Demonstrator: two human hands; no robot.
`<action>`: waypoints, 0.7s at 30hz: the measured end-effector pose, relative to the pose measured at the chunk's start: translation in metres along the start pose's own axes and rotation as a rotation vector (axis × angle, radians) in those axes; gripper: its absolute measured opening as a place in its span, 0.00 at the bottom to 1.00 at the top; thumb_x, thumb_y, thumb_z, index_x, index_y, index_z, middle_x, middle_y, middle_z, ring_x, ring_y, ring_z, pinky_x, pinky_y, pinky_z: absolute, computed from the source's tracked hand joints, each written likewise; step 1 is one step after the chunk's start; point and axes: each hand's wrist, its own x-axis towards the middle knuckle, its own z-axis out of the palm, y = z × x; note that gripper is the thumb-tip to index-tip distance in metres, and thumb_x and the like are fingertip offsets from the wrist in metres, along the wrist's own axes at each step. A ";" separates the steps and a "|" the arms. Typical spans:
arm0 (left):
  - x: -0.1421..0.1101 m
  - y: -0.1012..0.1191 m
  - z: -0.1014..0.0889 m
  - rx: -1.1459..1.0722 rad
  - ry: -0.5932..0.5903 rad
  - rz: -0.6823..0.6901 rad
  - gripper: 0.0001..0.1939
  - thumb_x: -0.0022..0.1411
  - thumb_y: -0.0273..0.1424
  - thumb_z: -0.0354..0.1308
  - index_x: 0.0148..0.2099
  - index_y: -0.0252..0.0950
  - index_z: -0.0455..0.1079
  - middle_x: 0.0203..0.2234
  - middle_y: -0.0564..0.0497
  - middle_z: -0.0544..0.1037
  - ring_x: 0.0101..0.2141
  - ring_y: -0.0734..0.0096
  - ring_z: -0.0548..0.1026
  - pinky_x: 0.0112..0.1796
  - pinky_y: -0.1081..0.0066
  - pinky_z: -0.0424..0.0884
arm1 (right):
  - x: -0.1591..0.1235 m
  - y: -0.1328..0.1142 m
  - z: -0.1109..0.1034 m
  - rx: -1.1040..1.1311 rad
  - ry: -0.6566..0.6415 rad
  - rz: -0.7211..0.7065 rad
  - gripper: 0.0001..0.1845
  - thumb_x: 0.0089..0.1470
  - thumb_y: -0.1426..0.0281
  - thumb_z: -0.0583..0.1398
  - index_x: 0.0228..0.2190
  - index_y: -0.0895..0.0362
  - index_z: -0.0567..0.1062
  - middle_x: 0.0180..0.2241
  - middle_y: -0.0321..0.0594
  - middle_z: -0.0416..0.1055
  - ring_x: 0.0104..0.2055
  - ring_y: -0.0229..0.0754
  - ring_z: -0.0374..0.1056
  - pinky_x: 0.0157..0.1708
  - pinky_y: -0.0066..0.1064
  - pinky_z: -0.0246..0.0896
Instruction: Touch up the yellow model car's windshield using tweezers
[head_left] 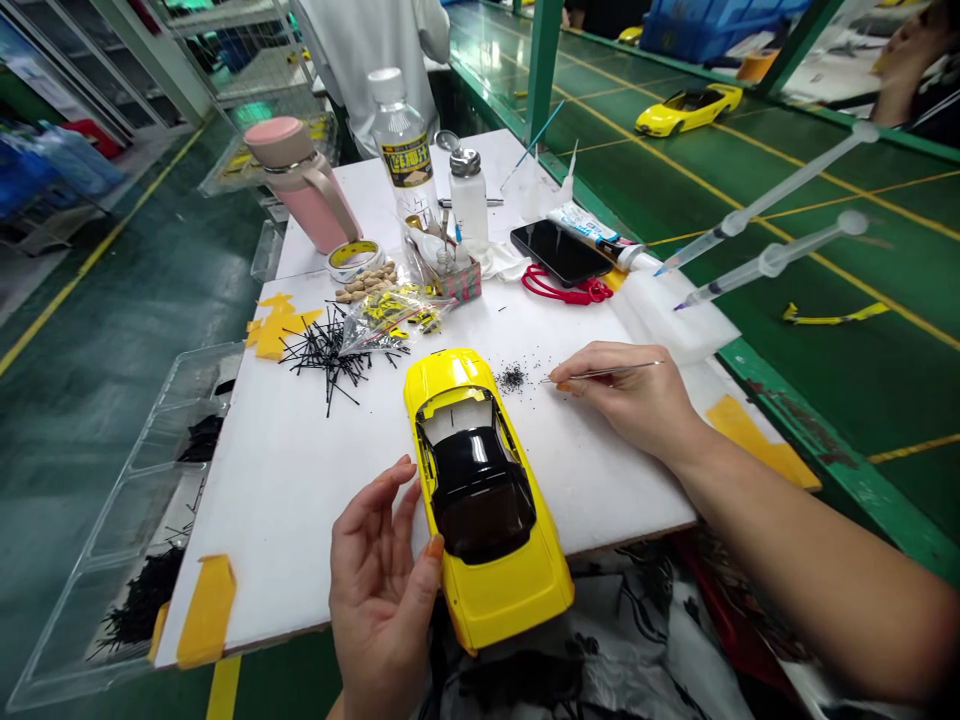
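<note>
A yellow model car body (517, 600) with a black roof and dark rear window lies lengthwise at the table's front edge, its rear end overhanging. My left hand (386, 570) curves along its left side, thumb and fingertips against the edge. My right hand (630, 400) pinches a thin, pointed metal tool (626, 370) close to its tip; whether it has one arm or two I cannot tell. That tip is just right of a small heap of tiny black bits (512, 377), which lies beside the car's front right corner.
Black thin sticks (330, 350) and a bag of small yellow parts (390, 315) lie on the white tabletop (300, 500). Behind stand a pink tumbler (304, 190), bottles, a phone (561, 252) and two syringes (772, 260). A person (367, 60) is at the back.
</note>
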 end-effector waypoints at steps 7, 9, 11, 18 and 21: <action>0.001 -0.001 0.001 0.010 0.003 0.019 0.23 0.67 0.25 0.61 0.62 0.45 0.66 0.62 0.46 0.70 0.65 0.65 0.65 0.61 0.71 0.67 | -0.002 -0.017 -0.006 0.035 0.013 0.033 0.04 0.54 0.72 0.65 0.30 0.55 0.83 0.32 0.39 0.80 0.33 0.42 0.75 0.31 0.32 0.69; 0.001 -0.002 0.000 0.012 -0.002 0.020 0.24 0.67 0.25 0.61 0.62 0.45 0.66 0.62 0.46 0.70 0.65 0.65 0.65 0.62 0.71 0.66 | -0.003 -0.031 -0.011 0.037 -0.043 0.030 0.03 0.53 0.72 0.66 0.30 0.55 0.83 0.31 0.38 0.80 0.32 0.41 0.75 0.31 0.30 0.69; 0.002 -0.004 0.000 0.009 -0.007 0.024 0.24 0.67 0.25 0.62 0.62 0.44 0.66 0.62 0.45 0.70 0.65 0.64 0.65 0.62 0.70 0.66 | -0.005 -0.045 -0.017 0.003 -0.145 0.018 0.05 0.53 0.74 0.66 0.29 0.55 0.83 0.30 0.36 0.80 0.30 0.39 0.75 0.30 0.29 0.68; 0.002 -0.006 0.000 -0.016 0.006 0.035 0.24 0.66 0.25 0.62 0.62 0.44 0.66 0.62 0.44 0.69 0.66 0.62 0.64 0.63 0.68 0.65 | -0.008 -0.071 -0.013 -0.010 -0.354 -0.006 0.13 0.50 0.84 0.63 0.28 0.55 0.82 0.28 0.31 0.80 0.29 0.37 0.76 0.30 0.26 0.69; 0.002 -0.006 -0.001 -0.017 0.006 0.035 0.24 0.66 0.26 0.63 0.62 0.44 0.66 0.62 0.45 0.69 0.66 0.62 0.64 0.63 0.68 0.65 | -0.006 -0.074 -0.007 -0.038 -0.356 -0.030 0.14 0.48 0.87 0.63 0.26 0.56 0.82 0.27 0.31 0.80 0.29 0.37 0.76 0.30 0.25 0.68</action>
